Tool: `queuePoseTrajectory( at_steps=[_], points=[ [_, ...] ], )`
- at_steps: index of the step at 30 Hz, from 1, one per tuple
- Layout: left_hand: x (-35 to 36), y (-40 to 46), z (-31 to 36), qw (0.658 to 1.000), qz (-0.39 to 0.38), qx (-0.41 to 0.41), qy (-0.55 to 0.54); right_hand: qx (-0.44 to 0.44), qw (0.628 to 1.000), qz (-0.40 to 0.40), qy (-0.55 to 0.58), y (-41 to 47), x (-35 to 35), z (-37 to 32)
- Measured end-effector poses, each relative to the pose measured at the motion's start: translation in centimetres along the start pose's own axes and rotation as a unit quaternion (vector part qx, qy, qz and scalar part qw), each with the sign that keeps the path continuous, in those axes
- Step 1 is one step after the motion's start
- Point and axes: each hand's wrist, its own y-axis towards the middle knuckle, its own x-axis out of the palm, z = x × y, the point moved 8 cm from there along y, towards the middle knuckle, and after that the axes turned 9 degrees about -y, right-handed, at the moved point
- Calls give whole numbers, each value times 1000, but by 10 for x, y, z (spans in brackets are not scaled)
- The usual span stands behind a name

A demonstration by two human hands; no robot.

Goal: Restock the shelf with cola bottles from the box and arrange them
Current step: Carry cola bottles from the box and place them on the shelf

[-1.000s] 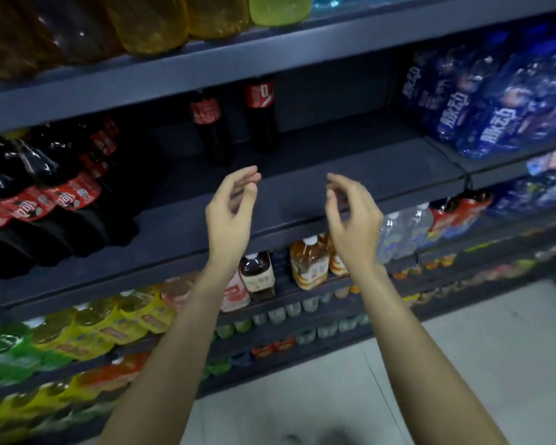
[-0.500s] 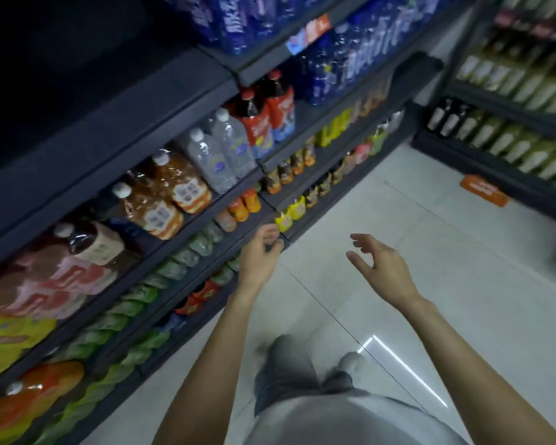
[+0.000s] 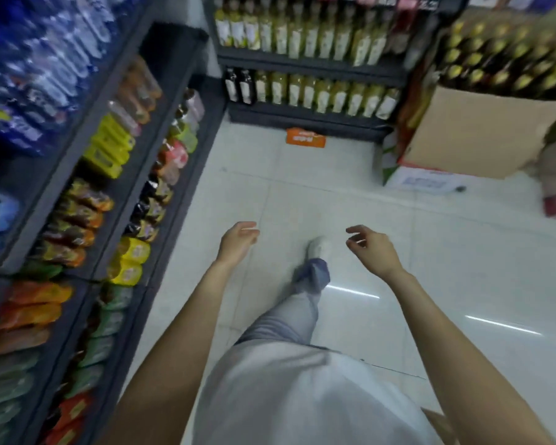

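Nearest: pale shirt front and one grey trouser leg (image 3: 289, 319), white shoe (image 3: 318, 246) planted forward on the tiled floor (image 3: 430, 252). Mid-stride, by the look of it.

Left hand (image 3: 236, 240) out ahead, fingers loosely curled, holding nothing. Right hand (image 3: 374, 248) likewise bare, fingers slack and spread, well apart from the left. Probably kept free and raised for the next pick-up.

Along the left: dark shelving (image 3: 87, 123) packed with mixed drinks, blurred blue bottles higher up. No cola bottles made out anywhere in view, nor the gap meant for them.

Farther, to the right: open cardboard box (image 3: 482, 136) stacked on other cartons, filled with dark yellow-capped bottles (image 3: 501, 59). Whether this is the cola supply cannot be told. Beyond, an orange floor sign (image 3: 305, 137) below a far rack (image 3: 312, 61) of pale bottles.
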Motion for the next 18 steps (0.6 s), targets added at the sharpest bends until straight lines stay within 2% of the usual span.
queuePoseTrajectory(
  at_steps=[6, 12, 15, 18],
  points=[
    [146, 100, 114, 994, -59, 40, 86, 80, 997, 13, 18, 108, -108, 85],
    [279, 169, 234, 974, -94, 87, 189, 114, 992, 32, 29, 204, -215, 166],
    [347, 198, 270, 961, -117, 97, 231, 111, 991, 58, 40, 256, -264, 209],
    [421, 220, 305, 960, -121, 121, 220, 64, 993, 93, 39, 314, -315, 250]
  ],
)
